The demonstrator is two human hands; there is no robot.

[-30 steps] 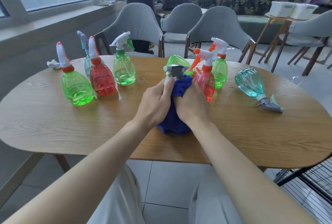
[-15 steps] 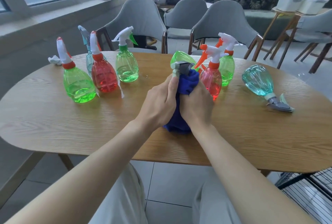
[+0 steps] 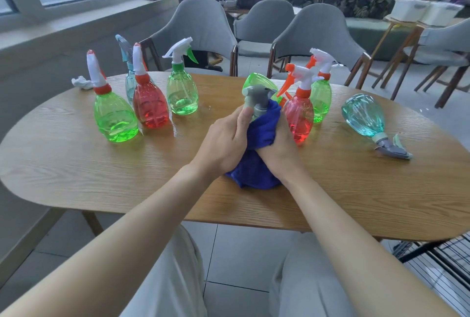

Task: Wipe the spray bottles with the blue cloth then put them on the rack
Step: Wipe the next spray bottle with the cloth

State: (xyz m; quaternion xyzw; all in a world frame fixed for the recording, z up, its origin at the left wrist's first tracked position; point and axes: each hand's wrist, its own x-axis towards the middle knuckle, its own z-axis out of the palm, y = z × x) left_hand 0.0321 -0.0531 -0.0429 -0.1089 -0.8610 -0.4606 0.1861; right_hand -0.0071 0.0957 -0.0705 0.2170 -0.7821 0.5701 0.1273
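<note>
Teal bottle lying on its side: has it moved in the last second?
No. The teal bottle keeps its spot right of the nearest upright green bottle; only the camera shifted.

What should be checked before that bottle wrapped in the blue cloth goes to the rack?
1. Hold on the held bottle: ok, the left hand grips it just below the sprayer.
2. Blue cloth round its body: ok, the right hand grips it.
3. Wiped all over: cannot tell, the cloth hides the body.
4. Room on the rack: cannot tell, only a corner shows.
5. Other bottles upright: not ok, the teal bottle lies on its side on the table.
</note>
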